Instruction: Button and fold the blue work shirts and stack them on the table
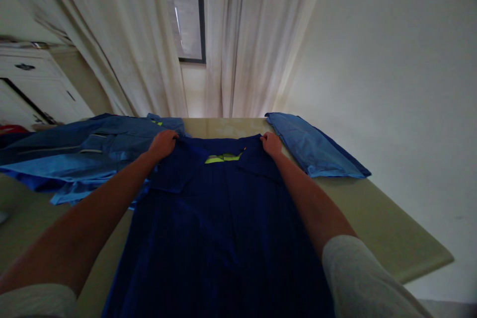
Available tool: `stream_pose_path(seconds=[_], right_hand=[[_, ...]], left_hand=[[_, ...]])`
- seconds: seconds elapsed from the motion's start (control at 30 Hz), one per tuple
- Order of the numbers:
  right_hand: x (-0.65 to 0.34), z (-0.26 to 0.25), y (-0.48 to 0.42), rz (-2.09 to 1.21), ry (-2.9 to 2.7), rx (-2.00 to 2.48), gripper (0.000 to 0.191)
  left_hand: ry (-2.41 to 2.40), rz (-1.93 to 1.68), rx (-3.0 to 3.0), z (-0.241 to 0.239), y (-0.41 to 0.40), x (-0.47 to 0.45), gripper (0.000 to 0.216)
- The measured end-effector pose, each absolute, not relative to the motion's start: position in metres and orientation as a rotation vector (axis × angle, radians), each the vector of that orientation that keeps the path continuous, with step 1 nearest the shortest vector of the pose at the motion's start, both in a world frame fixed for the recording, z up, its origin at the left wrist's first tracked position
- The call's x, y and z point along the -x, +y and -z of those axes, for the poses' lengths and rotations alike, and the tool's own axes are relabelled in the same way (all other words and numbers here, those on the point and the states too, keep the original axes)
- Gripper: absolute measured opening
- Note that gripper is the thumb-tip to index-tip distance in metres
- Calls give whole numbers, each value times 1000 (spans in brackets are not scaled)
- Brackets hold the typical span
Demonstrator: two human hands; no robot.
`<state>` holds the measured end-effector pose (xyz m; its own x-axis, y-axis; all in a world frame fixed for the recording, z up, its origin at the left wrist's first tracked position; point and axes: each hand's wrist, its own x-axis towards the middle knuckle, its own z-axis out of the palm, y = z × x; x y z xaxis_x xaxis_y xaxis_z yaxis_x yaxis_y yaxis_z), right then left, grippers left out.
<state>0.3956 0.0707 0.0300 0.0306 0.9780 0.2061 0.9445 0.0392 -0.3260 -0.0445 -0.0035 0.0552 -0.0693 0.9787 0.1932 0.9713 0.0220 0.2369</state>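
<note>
A dark blue shirt [219, 228] with a yellow-green stripe at the collar lies spread down the middle of the table [383, 228]. My left hand [163, 143] is closed on the shirt's far left corner, by the shoulder. My right hand [271, 143] is closed on the far right corner. Both arms reach forward over the cloth, and the fingers curl into the fabric's top edge.
A heap of lighter blue garments [78, 156] lies on the table's left side. A folded light blue garment [316, 149] sits at the far right. White curtains [238, 35] and a window stand behind, a white cabinet [33, 84] to the left, a bare wall to the right.
</note>
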Motion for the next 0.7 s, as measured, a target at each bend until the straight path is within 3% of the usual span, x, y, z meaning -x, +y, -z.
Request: stream_pose_path(seconds=[0.2, 0.4, 0.7], right_hand=[[-418, -3, 1, -115, -2348, 1594, 67], [-444, 15, -72, -136, -2571, 1504, 72], [-480, 2, -147, -210, -2550, 1512, 75]], left_hand=[[1856, -401, -2553, -19, -81, 44, 61], [1764, -260, -2521, 18, -178, 35, 64], [1810, -273, -2531, 26, -284, 24, 71]])
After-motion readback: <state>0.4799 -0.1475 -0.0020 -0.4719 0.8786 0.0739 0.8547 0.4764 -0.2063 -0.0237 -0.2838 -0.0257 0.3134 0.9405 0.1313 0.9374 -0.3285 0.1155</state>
